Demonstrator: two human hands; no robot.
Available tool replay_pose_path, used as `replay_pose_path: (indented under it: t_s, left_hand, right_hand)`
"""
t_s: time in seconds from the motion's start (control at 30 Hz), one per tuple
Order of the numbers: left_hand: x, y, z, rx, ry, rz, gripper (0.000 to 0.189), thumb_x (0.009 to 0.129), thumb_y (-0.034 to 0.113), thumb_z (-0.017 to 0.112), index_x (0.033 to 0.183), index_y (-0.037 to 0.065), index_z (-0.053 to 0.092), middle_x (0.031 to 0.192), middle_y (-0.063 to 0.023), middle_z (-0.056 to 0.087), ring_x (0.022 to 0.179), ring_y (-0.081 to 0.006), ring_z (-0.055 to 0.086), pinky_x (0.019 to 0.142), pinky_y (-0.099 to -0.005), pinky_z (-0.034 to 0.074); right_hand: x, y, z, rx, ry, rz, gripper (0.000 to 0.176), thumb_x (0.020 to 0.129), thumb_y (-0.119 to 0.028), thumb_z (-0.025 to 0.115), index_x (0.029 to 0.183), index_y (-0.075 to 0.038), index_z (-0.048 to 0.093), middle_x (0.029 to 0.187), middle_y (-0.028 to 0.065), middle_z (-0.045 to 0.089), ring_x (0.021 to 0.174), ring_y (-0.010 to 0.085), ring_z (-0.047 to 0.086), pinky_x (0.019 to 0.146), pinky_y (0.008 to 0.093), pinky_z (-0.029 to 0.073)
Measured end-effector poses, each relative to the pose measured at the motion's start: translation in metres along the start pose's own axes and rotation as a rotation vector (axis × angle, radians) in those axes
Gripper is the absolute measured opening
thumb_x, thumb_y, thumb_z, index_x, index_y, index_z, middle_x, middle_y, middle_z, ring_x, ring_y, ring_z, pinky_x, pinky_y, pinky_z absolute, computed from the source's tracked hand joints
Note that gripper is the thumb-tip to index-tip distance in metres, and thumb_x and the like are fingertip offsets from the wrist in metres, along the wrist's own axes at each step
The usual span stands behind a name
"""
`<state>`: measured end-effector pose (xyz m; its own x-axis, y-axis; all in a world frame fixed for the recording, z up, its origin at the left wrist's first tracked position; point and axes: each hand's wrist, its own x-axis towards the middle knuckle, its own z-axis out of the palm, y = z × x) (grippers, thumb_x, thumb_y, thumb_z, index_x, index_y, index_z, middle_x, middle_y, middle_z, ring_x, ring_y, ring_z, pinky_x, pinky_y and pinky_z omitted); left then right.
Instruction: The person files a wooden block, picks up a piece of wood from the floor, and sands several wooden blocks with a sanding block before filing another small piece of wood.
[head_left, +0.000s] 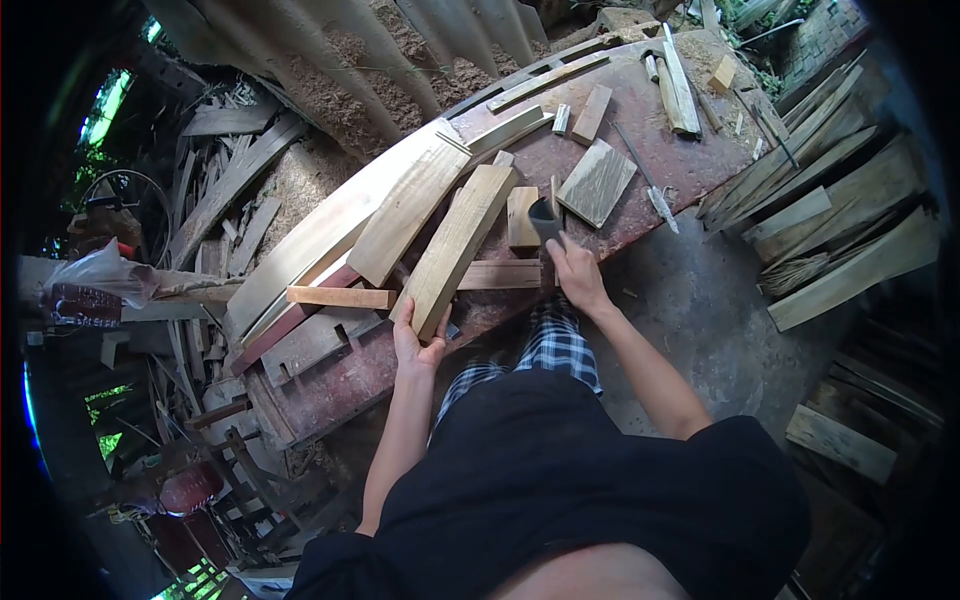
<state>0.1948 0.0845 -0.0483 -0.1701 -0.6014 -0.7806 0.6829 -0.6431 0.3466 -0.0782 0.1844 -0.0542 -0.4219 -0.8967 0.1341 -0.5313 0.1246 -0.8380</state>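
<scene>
Pale, straight-grained wood fills the left hand [418,345]: it's a long, squared block [462,250], tilted up and away over the middle of the tabletop [715,155]. The left fingers are curled partway, cupping the block's near end, thumb on one side. And over on the right, the right hand [578,272] has its fingers closed on a dark, curved piece [545,219], thin-edged and bent like a trough; its material is hard to tell.

Beneath them, that tabletop shows mottled, dusty red with a worn edge. Left of the block lies a broad, smooth plank [410,215], and a slim orange-brown stick [342,297] crosses just beside the left hand. Now look beyond the dark piece: a squarish, grey-streaked block [598,184] with crisp corners, a smaller reddish-tan block [592,114] above it, and a thin dark rod [640,165] ending in something whitish and rough. Off to the right, rough-sawn boards [850,215] lean together, splintery and uneven.
</scene>
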Motion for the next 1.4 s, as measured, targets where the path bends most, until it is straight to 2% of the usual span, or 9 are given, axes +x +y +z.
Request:
replay_pose_path:
  t_s: [0.1, 0.27, 0.37, 0.53, 0.73, 0.93, 1.07, 1.17, 1.4]
  left_hand:
    - [-0.012, 0.003, 0.010, 0.068, 0.038, -0.060, 0.044, 0.090, 0.018, 0.067, 0.128, 0.002, 0.049, 0.122, -0.0180, 0.060, 0.111, -0.0362, 0.062, 0.090, -0.0538, 0.058]
    - [-0.016, -0.006, 0.008, 0.066, 0.123, -0.260, 0.041, 0.089, 0.012, 0.065, 0.124, -0.001, 0.052, 0.120, -0.0183, 0.060, 0.110, -0.0359, 0.062, 0.089, -0.0537, 0.058]
    - [-0.014, -0.012, 0.005, -0.029, 0.161, -0.321, 0.035, 0.089, 0.012, 0.062, 0.119, -0.006, 0.055, 0.115, -0.0205, 0.063, 0.106, -0.0368, 0.064, 0.089, -0.0483, 0.060]
    - [-0.005, -0.009, -0.005, -0.063, 0.245, -0.349, 0.033, 0.092, 0.012, 0.059, 0.118, -0.008, 0.057, 0.115, -0.0238, 0.063, 0.107, -0.0380, 0.064, 0.090, -0.0434, 0.060]
    - [-0.010, -0.012, -0.005, -0.166, 0.207, -0.391, 0.035, 0.091, 0.009, 0.057, 0.120, -0.010, 0.055, 0.118, -0.0241, 0.062, 0.112, -0.0378, 0.062, 0.091, -0.0423, 0.060]
    - [0.017, 0.006, -0.044, -0.299, 0.010, -0.596, 0.030, 0.093, 0.013, 0.055, 0.112, -0.009, 0.060, 0.110, -0.0208, 0.067, 0.106, -0.0363, 0.065, 0.090, -0.0431, 0.060]
    - [0.003, 0.001, -0.014, -0.276, 0.203, -0.571, 0.029, 0.094, 0.011, 0.057, 0.117, -0.007, 0.058, 0.111, -0.0204, 0.066, 0.108, -0.0369, 0.064, 0.094, -0.0478, 0.057]
    - [-0.002, -0.001, -0.010, -0.110, 0.158, -0.428, 0.034, 0.093, 0.011, 0.059, 0.123, -0.005, 0.055, 0.119, -0.0215, 0.062, 0.111, -0.0377, 0.062, 0.093, -0.0527, 0.056]
    - [-0.012, 0.000, 0.030, 0.154, -0.079, -0.167, 0.051, 0.093, 0.008, 0.061, 0.137, -0.003, 0.038, 0.131, -0.0229, 0.054, 0.117, -0.0382, 0.058, 0.095, -0.0575, 0.054]
  right_hand:
    - [0.033, 0.003, -0.014, -0.013, 0.151, 0.293, 0.045, 0.103, -0.029, 0.044, 0.131, 0.004, 0.053, 0.107, 0.0298, 0.065, 0.106, 0.0442, 0.062, 0.088, 0.0448, 0.049]
    - [0.057, 0.034, 0.021, -0.061, 0.137, 0.150, 0.039, 0.102, -0.021, 0.044, 0.131, 0.002, 0.055, 0.137, 0.0211, 0.054, 0.131, 0.0350, 0.048, 0.109, 0.0401, 0.039]
    - [0.031, 0.011, 0.061, -0.147, 0.204, -0.041, 0.037, 0.097, -0.011, 0.048, 0.130, 0.002, 0.056, 0.138, 0.0212, 0.053, 0.130, 0.0384, 0.047, 0.110, 0.0420, 0.039]
    - [-0.024, -0.060, 0.068, 0.026, -0.212, -0.530, 0.054, 0.078, 0.005, 0.055, 0.131, -0.004, 0.056, 0.136, 0.0167, 0.056, 0.127, 0.0307, 0.053, 0.109, 0.0402, 0.043]
    - [0.068, 0.038, 0.051, -0.198, 0.173, -0.153, 0.042, 0.087, 0.002, 0.044, 0.126, 0.003, 0.057, 0.132, 0.0218, 0.056, 0.127, 0.0373, 0.051, 0.112, 0.0422, 0.038]
    - [-0.021, -0.062, 0.069, -0.019, -0.260, -0.646, 0.044, 0.084, 0.002, 0.052, 0.127, -0.004, 0.060, 0.126, 0.0163, 0.062, 0.123, 0.0273, 0.058, 0.107, 0.0407, 0.045]
    - [0.053, 0.009, 0.048, -0.156, 0.036, -0.370, 0.036, 0.090, -0.003, 0.050, 0.124, 0.000, 0.059, 0.128, 0.0201, 0.059, 0.120, 0.0370, 0.056, 0.102, 0.0422, 0.047]
    - [0.110, 0.076, 0.021, -0.365, -0.077, 0.384, 0.036, 0.100, -0.025, 0.039, 0.111, 0.000, 0.062, 0.111, 0.0242, 0.065, 0.101, 0.0443, 0.063, 0.089, 0.0501, 0.049]
    - [0.050, 0.101, -0.033, -0.148, 0.202, 0.329, 0.037, 0.100, -0.029, 0.045, 0.114, 0.001, 0.060, 0.098, 0.0299, 0.064, 0.097, 0.0481, 0.060, 0.082, 0.0530, 0.046]
